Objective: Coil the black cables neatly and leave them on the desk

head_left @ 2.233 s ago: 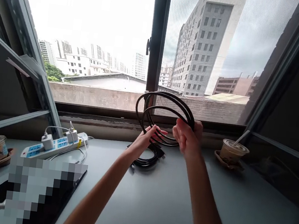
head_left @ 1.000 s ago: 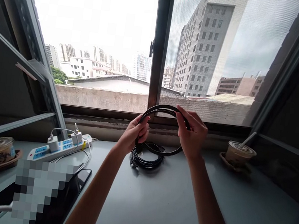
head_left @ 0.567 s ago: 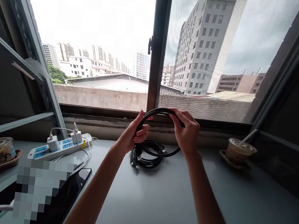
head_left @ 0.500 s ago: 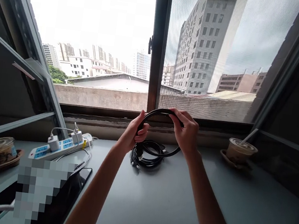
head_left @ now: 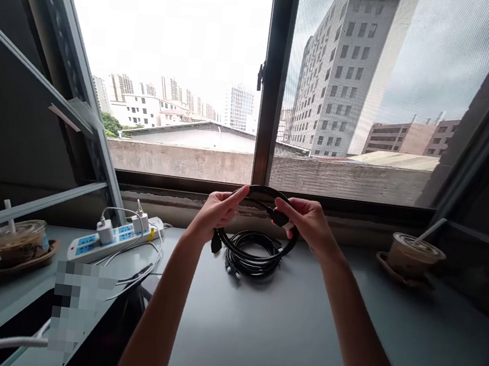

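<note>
A black cable (head_left: 257, 258) is held in a loop above the table, with both my hands gripping it. My left hand (head_left: 220, 209) is closed round the loop's left side, thumb on top; a black plug (head_left: 216, 241) hangs just under it. My right hand (head_left: 306, 219) pinches the cable's other black plug (head_left: 279, 216) and the right side of the loop. Behind and below the loop, more black cables (head_left: 251, 272) lie coiled on the table, their connector ends showing at the coil's edge.
The grey table (head_left: 278, 341) runs up to the window sill. A white power strip (head_left: 122, 236) with chargers and white leads stands left. Lidded drink cups, one at left (head_left: 18, 241) and one at right (head_left: 413, 257), rest on brown trays. A dark device (head_left: 121, 316) lies front left.
My right hand now has a black plug in its fingers. A second plug shows below my left hand. The loop has dropped slightly, and the view has shifted a little left.
</note>
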### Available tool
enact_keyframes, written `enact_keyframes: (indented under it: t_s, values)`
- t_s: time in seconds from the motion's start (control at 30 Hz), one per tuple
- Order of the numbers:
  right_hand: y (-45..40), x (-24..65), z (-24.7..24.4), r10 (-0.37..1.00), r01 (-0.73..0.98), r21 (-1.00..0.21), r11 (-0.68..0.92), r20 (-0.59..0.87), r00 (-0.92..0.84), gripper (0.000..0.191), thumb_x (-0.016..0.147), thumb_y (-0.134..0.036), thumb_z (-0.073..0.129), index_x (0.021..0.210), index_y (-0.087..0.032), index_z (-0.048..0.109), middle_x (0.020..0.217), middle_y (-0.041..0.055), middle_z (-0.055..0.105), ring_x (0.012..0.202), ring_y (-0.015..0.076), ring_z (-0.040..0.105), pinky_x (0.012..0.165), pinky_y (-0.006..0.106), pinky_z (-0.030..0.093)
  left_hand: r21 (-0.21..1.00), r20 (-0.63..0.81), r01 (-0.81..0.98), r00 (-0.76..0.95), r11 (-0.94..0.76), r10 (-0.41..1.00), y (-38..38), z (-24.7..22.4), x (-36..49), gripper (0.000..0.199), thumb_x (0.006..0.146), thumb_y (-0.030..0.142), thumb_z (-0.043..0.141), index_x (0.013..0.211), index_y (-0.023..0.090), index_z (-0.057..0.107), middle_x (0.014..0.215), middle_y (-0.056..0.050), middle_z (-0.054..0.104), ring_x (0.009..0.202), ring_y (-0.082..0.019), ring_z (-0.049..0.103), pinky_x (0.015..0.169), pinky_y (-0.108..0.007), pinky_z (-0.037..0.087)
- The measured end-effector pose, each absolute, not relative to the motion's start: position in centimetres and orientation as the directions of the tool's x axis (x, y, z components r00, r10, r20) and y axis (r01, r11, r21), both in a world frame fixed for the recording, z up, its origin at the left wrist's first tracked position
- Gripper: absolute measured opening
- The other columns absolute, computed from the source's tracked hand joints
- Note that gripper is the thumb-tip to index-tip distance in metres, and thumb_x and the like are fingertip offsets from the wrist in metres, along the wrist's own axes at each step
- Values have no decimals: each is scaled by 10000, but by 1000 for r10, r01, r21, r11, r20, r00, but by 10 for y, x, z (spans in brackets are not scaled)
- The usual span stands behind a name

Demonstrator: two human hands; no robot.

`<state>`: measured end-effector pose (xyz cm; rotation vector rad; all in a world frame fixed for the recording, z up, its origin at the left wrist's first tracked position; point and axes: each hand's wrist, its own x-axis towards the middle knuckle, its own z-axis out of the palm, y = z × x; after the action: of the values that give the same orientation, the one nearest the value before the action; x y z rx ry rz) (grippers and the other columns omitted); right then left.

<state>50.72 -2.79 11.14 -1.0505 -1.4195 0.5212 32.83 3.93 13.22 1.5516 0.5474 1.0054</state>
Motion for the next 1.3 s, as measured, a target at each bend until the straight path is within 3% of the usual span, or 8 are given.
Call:
enact_keyframes:
  t_s: [0.1, 0.23, 0.47, 0.6, 0.73, 0.9, 1.1, 1.3]
  values:
    - [-28, 498, 111, 858, 148, -859, 491, 506, 88, 431, 770, -554, 592, 786, -124, 603, 554, 13, 571, 314, 60, 412, 305, 171, 235, 958, 283, -216, 587, -191, 758, 43, 132, 324, 652, 698, 592, 620, 473, 200, 151, 408, 95, 110, 341, 1, 115, 337, -193, 15]
    - [-24, 487, 106, 619, 467, -637, 613, 755, 218, 496, 774, -449, 634, 1195, -208, 530, 1045, 78, 619, 458, 55, 527, 353, 171, 333, 964, 213, -255, 593, -69, 776, 49, 127, 328, 607, 794, 510, 561, 491, 205, 132, 412, 91, 89, 335, -10, 111, 326, -196, 29]
    - [-11, 491, 92, 368, 831, -309, 462, 920, 137, 231, 886, -398, 523, 1003, -226, 626, 1033, 29, 617, 702, 101, 592, 595, 200, 464, 981, 159, -191, 635, -46, 756, 63, 119, 333, 534, 860, 519, 439, 544, 206, 145, 457, 97, 103, 355, -11, 91, 324, -172, 57]
    - [7, 507, 77, 467, 823, -446, 352, 845, 258, 282, 898, -426, 489, 1048, -226, 619, 1016, 35, 613, 618, 99, 563, 697, 249, 463, 994, 108, -72, 699, -81, 707, 67, 113, 332, 444, 824, 546, 475, 603, 193, 321, 478, 94, 234, 365, -19, 272, 365, -153, 244]
    - [32, 523, 50, 560, 774, -566, 282, 752, 346, 314, 895, -426, 480, 1028, -188, 637, 974, 55, 604, 470, 63, 491, 647, 263, 466, 968, 20, 181, 632, -172, 775, 81, 89, 336, 281, 727, 351, 669, 757, 168, 458, 567, 37, 500, 507, -100, 530, 459, -194, 378]
    - [58, 537, 9, 718, 709, -678, 197, 592, 366, 249, 873, -318, 538, 1021, -143, 635, 987, 65, 602, 613, 83, 568, 574, 216, 476, 862, 34, 451, 401, -229, 915, 108, 45, 355, 198, 819, 216, 559, 989, 128, 508, 727, -2, 564, 579, -105, 536, 516, -230, 432]
    - [75, 547, -26, 842, 702, -703, 114, 444, 308, 222, 890, -237, 549, 1065, -106, 585, 957, 51, 609, 788, 110, 594, 738, 289, 521, 728, 82, 645, 257, -234, 963, 119, 9, 367, 307, 857, 309, 546, 1116, 144, 544, 1086, -83, 584, 948, -190, 578, 815, -400, 486]
    - [71, 549, -36, 846, 761, -648, 15, 414, 336, 228, 879, -266, 560, 1065, -138, 597, 1028, 61, 592, 953, 160, 562, 892, 390, 457, 647, 105, 722, 234, -245, 967, 107, -7, 374, 330, 865, 317, 536, 1157, 164, 540, 1166, -93, 561, 1045, -215, 551, 884, -442, 458]
